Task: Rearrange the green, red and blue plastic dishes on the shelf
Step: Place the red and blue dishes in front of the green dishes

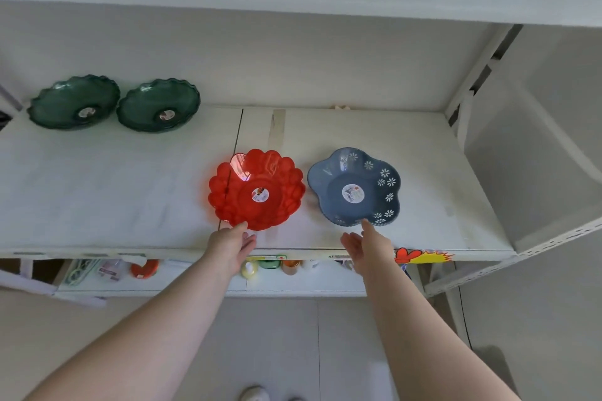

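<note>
A white shelf [97, 179] runs across the view, with another white board above it like a roof. At the back left of the shelf sit two dark green dishes with wavy rims, the left green dish [74, 101] and the right green dish [159, 105]. They are side by side and their rims look like they touch. Each has a round sticker in the middle.

Near the front of the shelf are two more dishes. The red dish [257, 189] is see-through and shaped like a flower. It lies over a thin dark seam [238, 130] in the shelf top. Just beside it on the right, with a small gap, is the blue dish [354, 186], which has little white flowers painted on its right side. A strip of tan tape [277, 128] is stuck on the shelf behind the red dish. Nothing lies between the front dishes and the hands.

A red and yellow sticker [423, 255] is on the front edge of the shelf. Below, a lower shelf holds small items [270, 265], too blurry to name.

The left hand [232, 246] is loosely open, and its thumb touches the near rim of the red dish. The right hand [368, 246] is open too, palm turned inward, with its thumb reaching the near rim of the blue dish. Neither hand is gripping a dish.
</note>
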